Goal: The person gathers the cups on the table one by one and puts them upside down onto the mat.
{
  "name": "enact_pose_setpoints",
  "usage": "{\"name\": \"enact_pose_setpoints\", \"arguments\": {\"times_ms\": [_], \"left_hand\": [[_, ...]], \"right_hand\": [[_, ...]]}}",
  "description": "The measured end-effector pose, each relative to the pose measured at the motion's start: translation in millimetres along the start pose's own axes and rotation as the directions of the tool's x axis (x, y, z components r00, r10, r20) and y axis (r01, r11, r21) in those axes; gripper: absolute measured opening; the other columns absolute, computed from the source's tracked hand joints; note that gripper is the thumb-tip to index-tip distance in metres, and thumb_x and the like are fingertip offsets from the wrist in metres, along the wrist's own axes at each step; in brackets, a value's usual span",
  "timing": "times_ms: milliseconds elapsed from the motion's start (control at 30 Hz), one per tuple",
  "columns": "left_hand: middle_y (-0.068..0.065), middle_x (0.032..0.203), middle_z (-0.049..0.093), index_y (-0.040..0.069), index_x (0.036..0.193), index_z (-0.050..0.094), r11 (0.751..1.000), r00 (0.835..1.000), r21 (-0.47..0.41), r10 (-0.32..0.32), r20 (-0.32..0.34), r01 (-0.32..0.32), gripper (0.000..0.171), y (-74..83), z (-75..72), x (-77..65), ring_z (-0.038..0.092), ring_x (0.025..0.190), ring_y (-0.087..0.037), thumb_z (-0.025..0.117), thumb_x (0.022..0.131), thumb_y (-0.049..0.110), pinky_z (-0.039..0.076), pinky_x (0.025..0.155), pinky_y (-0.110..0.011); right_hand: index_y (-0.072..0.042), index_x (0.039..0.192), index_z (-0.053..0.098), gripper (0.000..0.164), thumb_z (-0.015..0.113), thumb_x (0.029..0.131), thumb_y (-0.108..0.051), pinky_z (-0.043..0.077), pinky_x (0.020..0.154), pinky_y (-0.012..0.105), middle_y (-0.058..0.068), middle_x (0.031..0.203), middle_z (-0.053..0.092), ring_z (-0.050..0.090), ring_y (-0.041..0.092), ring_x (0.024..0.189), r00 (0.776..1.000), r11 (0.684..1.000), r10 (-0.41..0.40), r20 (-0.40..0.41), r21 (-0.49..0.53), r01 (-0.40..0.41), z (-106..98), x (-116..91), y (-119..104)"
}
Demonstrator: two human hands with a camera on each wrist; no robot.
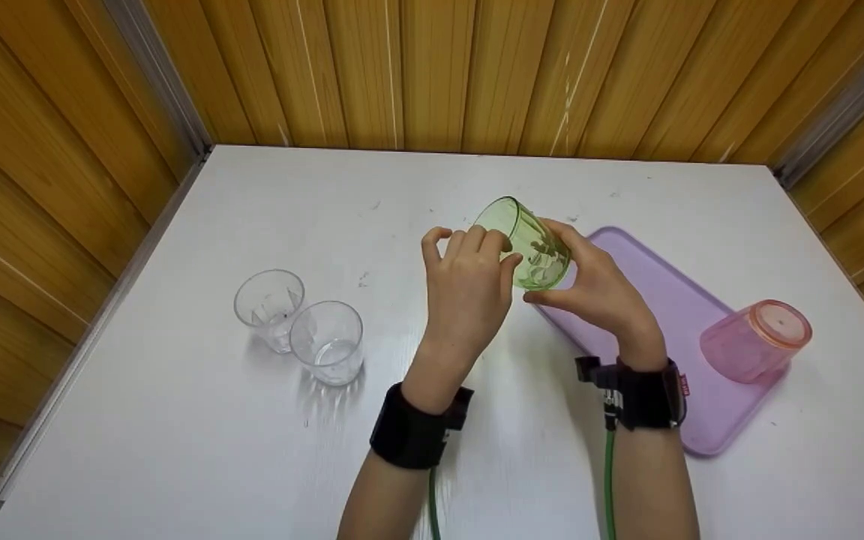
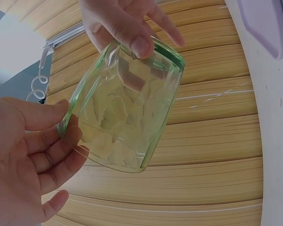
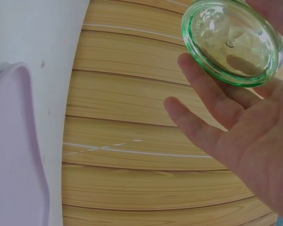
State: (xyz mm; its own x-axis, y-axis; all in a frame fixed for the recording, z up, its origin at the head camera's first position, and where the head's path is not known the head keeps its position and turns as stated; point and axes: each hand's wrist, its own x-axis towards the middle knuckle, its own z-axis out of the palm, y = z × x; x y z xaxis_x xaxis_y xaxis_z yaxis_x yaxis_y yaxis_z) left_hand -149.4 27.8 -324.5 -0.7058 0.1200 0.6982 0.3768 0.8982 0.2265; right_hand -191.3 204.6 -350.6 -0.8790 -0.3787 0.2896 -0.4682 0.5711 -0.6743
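A see-through green cup point(image 1: 533, 236) is held tilted above the table by both hands, its mouth toward the upper left in the head view. My left hand point(image 1: 466, 289) pinches its rim between thumb and fingers, with the little finger held away. Near the base, my right hand point(image 1: 604, 289) grips the cup's side, the thumb below and the fingers behind. In the left wrist view the faceted wall of the cup point(image 2: 125, 113) spans the space between both hands. The right wrist view shows its round base point(image 3: 231, 44) with a green edge.
A purple tray point(image 1: 657, 300) lies to the right, partly under the right arm. On its right end a pink cup point(image 1: 739, 345) stands upside down. Two clear cups point(image 1: 271, 300) point(image 1: 327, 345) stand side by side at the left of the white table point(image 1: 177, 435). Wood-patterned panels point(image 1: 432, 75) surround it.
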Motion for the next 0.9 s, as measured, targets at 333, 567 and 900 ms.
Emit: {"name": "enact_pose_setpoints", "arguments": {"times_ms": [333,567,900], "left_hand": [[0.004,0.078,0.059,0.015,0.084,0.063,1.000,1.000,0.001,-0.005,0.004,0.005,0.015,-0.5,-0.1,0.0,0.058,0.079,-0.014,0.066,0.081,0.029,0.027,0.092,-0.038],[0.004,0.079,0.060,0.015,0.084,0.063,1.000,1.000,0.011,-0.010,0.011,0.010,0.015,-0.9,-0.2,-0.5,0.058,0.079,-0.014,0.066,0.082,0.030,0.027,0.092,-0.039],[0.004,0.077,0.059,0.016,0.083,0.062,1.000,1.000,0.004,-0.024,0.017,0.024,0.015,-2.1,0.4,-0.6,0.058,0.078,-0.014,0.066,0.081,0.030,0.027,0.092,-0.038]], "right_hand": [[-0.017,0.136,0.039,0.085,0.082,0.063,-0.010,0.035,0.095,0.043,0.006,0.132,0.049,0.046,0.021,0.115,1.000,1.000,-0.014,-0.008,0.022,0.014,-0.6,-0.7,1.7],[-0.020,0.137,0.038,0.084,0.081,0.065,-0.012,0.034,0.096,0.045,0.005,0.134,0.047,0.044,0.023,0.118,1.000,0.999,0.005,-0.002,0.036,-0.004,-1.9,-0.9,3.3],[-0.019,0.136,0.041,0.082,0.082,0.065,-0.015,0.034,0.096,0.044,0.006,0.131,0.050,0.045,0.021,0.116,1.000,0.998,0.003,-0.013,0.057,-0.003,-3.7,-1.9,0.1]]}}
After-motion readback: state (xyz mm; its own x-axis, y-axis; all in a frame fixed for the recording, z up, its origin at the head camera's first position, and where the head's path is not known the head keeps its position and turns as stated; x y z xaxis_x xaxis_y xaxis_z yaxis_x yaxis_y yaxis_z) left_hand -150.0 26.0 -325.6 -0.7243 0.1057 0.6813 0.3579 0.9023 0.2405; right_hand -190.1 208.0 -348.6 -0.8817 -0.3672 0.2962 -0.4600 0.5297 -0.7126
